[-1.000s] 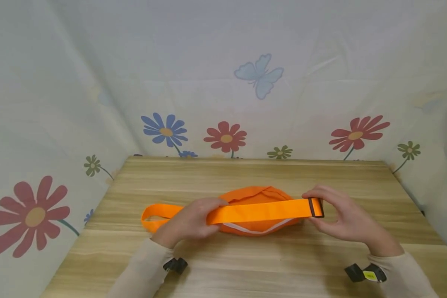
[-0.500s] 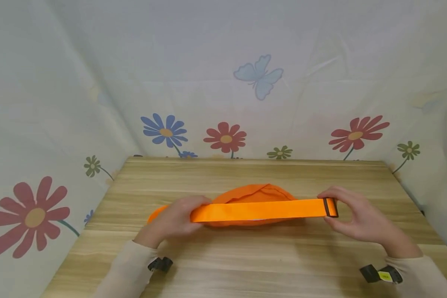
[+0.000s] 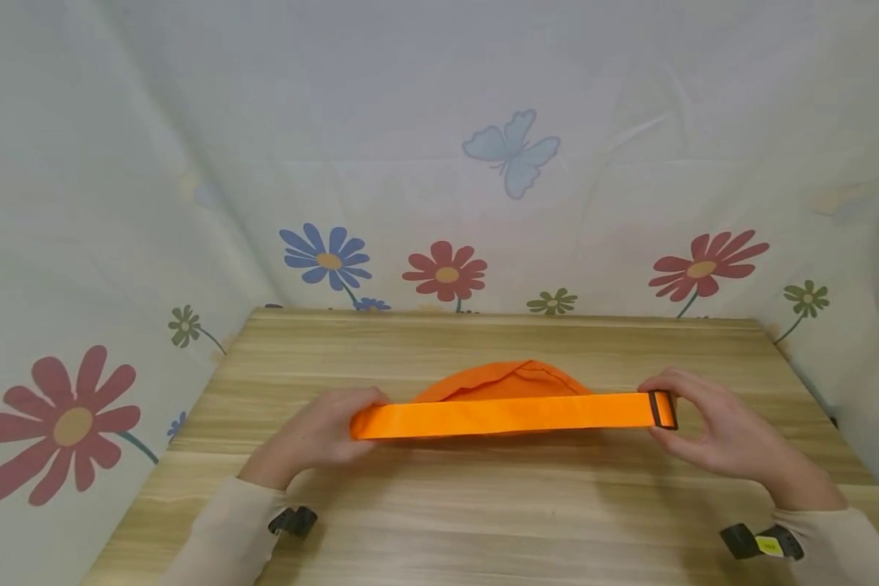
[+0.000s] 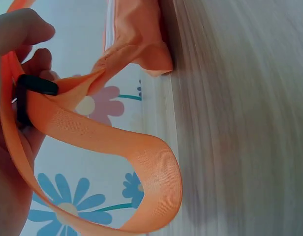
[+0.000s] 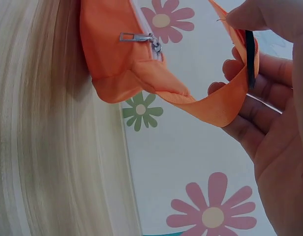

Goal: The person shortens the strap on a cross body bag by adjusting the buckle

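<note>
An orange waist bag (image 3: pixel 513 379) lies on the wooden table, partly hidden behind its own strap (image 3: pixel 505 415), which is stretched straight across in front of it. My left hand (image 3: pixel 322 427) grips the strap's left end. In the left wrist view a black buckle (image 4: pixel 38 84) sits by those fingers, and a loose loop of strap (image 4: pixel 164 182) hangs below. At the other end my right hand (image 3: pixel 725 425) pinches the strap at a black slider (image 3: pixel 662 409) between thumb and fingers. A metal zipper pull (image 5: pixel 135 37) shows on the bag in the right wrist view.
The wooden table (image 3: pixel 498 521) extends around the bag and ends at a back edge. White fabric (image 3: pixel 381 98) printed with flowers and a butterfly encloses it at the back and sides. Black camera straps are on both wrists.
My hands have moved apart, the left one leftward and the right one rightward. More strap is stretched between them, and the loop at the left has gone from the head view.
</note>
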`<state>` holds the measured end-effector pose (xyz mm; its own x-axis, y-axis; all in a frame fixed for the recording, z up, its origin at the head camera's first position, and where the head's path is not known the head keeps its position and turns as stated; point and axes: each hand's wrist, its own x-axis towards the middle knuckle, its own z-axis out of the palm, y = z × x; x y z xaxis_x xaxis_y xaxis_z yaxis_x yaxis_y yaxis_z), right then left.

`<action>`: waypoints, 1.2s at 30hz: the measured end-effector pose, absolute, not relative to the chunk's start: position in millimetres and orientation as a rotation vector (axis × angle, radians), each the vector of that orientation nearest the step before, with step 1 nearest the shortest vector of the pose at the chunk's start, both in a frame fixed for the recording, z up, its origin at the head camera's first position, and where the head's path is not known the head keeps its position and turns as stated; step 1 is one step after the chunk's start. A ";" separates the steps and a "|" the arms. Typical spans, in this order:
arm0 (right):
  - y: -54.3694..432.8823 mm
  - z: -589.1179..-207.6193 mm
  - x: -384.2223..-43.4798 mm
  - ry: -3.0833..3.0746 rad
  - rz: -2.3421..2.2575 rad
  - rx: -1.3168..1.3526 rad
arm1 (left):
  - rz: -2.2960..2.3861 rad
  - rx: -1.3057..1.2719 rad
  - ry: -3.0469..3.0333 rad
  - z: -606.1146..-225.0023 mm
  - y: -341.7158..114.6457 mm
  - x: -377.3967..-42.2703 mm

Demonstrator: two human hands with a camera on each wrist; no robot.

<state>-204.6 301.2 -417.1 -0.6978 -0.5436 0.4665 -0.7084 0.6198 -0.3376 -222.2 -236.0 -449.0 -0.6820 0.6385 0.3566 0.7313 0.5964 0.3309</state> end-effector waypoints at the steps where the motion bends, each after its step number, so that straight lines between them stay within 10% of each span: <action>1: 301.1 -417.2 -204.3 -2.526 0.737 1.005 | -0.710 -1.132 -2.625 -449.3 -236.5 -222.1; 36: 318.5 -431.7 -205.9 -2.468 0.916 0.908 | -0.602 -1.056 -2.524 -450.3 -277.3 -221.6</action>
<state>-205.9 318.5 -431.7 -0.7311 -0.4444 0.5177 -0.6746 0.5845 -0.4508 -221.6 -277.3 -450.3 -0.6669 0.5879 0.4579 0.7313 0.6344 0.2505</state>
